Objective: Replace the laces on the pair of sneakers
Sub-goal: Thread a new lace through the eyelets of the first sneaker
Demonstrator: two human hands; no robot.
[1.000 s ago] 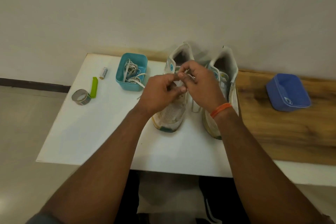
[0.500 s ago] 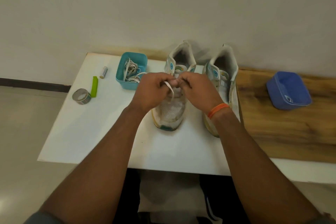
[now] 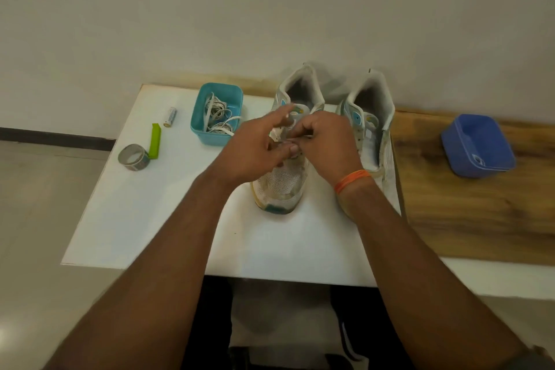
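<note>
Two worn white sneakers with teal patches stand side by side on the white table (image 3: 156, 219), toes towards me. Both my hands work over the tongue of the left sneaker (image 3: 280, 189). My right hand (image 3: 329, 144), with an orange band at the wrist, has its fingers curled and pinches the white lace (image 3: 275, 133) above the eyelets. My left hand (image 3: 255, 150) is beside it with fingers spread upward and blurred; its thumb lies next to the right fingertips and the lace runs past it. The right sneaker (image 3: 374, 117) stands untouched, partly hidden by my right wrist.
A teal tub (image 3: 198, 129) with several white laces sits left of the sneakers. Further left lie a battery (image 3: 170, 116), a green clip (image 3: 155, 140) and a tape roll (image 3: 133, 157). A blue tub (image 3: 477, 146) rests on the wooden board (image 3: 468, 213) at right. A wall is close behind.
My left hand has opened its fingers and raised them from the lace it was pulling. My right hand stays pinched on the lace over the left sneaker.
</note>
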